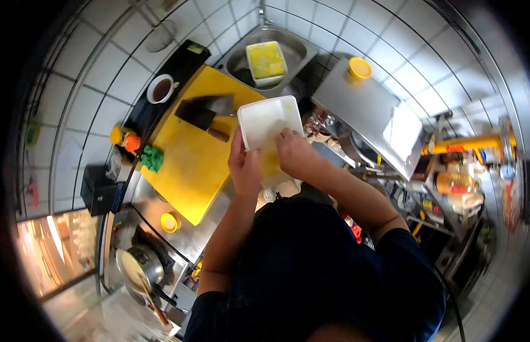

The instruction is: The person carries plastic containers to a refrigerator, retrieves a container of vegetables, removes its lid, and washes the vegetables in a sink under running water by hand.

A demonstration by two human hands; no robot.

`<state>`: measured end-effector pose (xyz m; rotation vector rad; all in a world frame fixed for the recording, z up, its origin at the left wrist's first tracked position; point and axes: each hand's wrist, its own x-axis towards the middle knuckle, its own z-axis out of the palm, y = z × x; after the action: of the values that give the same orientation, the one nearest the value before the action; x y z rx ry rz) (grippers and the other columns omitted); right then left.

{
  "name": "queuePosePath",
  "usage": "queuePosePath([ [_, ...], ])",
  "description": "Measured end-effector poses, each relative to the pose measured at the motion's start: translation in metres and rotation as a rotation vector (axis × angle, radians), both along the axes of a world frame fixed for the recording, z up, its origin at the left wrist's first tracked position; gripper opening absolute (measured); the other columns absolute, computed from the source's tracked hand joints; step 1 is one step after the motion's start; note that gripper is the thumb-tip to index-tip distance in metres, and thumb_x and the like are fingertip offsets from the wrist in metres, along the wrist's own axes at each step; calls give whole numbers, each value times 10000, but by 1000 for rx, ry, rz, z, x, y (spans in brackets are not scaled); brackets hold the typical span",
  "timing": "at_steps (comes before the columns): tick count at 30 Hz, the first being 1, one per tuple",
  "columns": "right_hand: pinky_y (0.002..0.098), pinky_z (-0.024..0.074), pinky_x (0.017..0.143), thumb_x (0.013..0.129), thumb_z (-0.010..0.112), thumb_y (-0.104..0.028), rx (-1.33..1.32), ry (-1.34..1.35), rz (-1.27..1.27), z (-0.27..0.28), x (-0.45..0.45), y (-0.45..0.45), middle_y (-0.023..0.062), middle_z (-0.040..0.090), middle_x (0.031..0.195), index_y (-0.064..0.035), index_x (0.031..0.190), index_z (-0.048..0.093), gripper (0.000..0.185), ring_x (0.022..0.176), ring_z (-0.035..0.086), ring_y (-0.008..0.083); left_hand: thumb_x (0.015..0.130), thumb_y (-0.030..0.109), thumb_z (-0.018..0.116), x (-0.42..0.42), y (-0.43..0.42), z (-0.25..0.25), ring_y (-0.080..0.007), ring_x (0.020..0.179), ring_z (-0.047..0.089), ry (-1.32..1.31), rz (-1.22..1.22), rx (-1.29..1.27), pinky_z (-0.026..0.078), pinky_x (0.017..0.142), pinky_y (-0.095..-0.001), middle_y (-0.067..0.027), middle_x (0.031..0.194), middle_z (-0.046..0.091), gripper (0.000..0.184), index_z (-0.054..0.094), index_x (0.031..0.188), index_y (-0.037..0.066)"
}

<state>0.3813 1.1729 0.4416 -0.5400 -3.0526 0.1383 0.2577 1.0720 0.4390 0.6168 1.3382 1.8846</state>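
My left hand [246, 166] grips a white rectangular plastic tub [270, 121] by its near left side, with the thumb over the rim. The tub is tilted towards me, and some yellow shows at its near end. At the tub's right side, my right hand [296, 151] has its fingers bunched over the inside; whatever they hold is hidden. Left of the tub, a cleaver [199, 115] with a wooden handle lies on the big yellow cutting board [191, 176].
The sink [299, 51] holds another white tub with yellow contents [266, 60]. A cup of dark liquid [161, 89] and a green cloth [152, 159] are on the left. A yellow-lidded container [359, 68] stands on the steel shelf [356, 105]. A pot [140, 267] sits lower left.
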Motion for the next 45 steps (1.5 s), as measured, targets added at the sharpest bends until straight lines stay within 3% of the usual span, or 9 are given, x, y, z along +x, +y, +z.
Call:
queuePosePath([
  [5, 498, 507, 892, 774, 561, 2, -461, 290, -361, -38, 31, -39, 280, 601, 1021, 64, 1082, 554, 314, 988, 608, 439, 854, -56, 413, -1, 5, -28, -230, 1243, 555, -107, -181, 73, 426, 1056, -334, -159, 1430, 526, 654, 345, 1505, -58],
  [11, 466, 524, 936, 810, 552, -6, -303, 537, -641, -26, 70, -77, 314, 603, 1136, 60, 1311, 513, 507, 1065, 621, 447, 841, -68, 489, 46, 12, -19, -239, 1269, 538, -306, -379, 93, 431, 1067, -360, -170, 1409, 523, 662, 360, 1490, -30],
  [19, 440, 528, 925, 788, 527, 27, -265, 668, -887, -11, 199, -116, 285, 617, 1155, 82, 1228, 575, 447, 1013, 650, 424, 860, -4, 576, 139, 1, -39, -236, 1160, 600, -586, -915, -214, 493, 992, -364, -135, 1256, 607, 485, 500, 1339, -22],
  [23, 349, 544, 874, 904, 589, -143, -810, 1066, -1305, -8, 291, -132, 167, 696, 978, 81, 1129, 650, 323, 924, 690, 265, 853, -36, 607, 218, -19, -56, -232, 1131, 619, -493, -973, -271, 513, 971, -372, -132, 1208, 628, 443, 512, 1285, -22],
  [25, 307, 565, 843, 980, 596, -340, -1195, 1450, -1338, -26, 343, -138, 135, 699, 952, 60, 1107, 665, 425, 878, 687, 192, 833, -67, 633, 271, -27, -75, -232, 1113, 625, -518, -1003, -322, 516, 971, -383, -127, 1195, 628, 484, 495, 1294, -20],
  [31, 311, 581, 792, 944, 672, -433, -1589, 1897, -1468, -73, 476, -178, 140, 688, 951, 39, 1094, 623, 498, 831, 684, 209, 796, -108, 697, 423, -87, -149, -239, 1313, 473, -254, -1079, -295, 403, 1108, -382, -148, 1387, 464, 753, 297, 1423, 13],
  [37, 304, 562, 818, 958, 672, -215, -1476, 2197, -1495, -121, 574, -232, 96, 670, 997, -7, 1095, 601, 259, 896, 655, 185, 809, -69, 718, 533, -123, -222, -263, 1313, 457, 287, -1176, -128, 399, 1107, -392, -173, 1428, 398, 864, 178, 1481, 1],
  [42, 357, 551, 875, 971, 583, -92, -1354, 2425, -1766, -269, 638, -291, 129, 678, 1064, 19, 1154, 569, 215, 975, 661, 230, 713, -23, 766, 591, -135, -345, -424, 1340, 426, 1042, -1203, 172, 330, 1169, -502, -239, 1416, 474, 819, 370, 1430, -15],
  [45, 424, 532, 935, 1006, 469, -95, -1394, 2689, -1902, -390, 653, -332, 177, 666, 1077, 57, 1193, 549, 254, 992, 656, 298, 689, 66, 810, 597, -144, -450, -408, 1357, 412, 1300, -1298, 465, 304, 1168, -561, -184, 1454, 448, 801, 428, 1392, 18],
])
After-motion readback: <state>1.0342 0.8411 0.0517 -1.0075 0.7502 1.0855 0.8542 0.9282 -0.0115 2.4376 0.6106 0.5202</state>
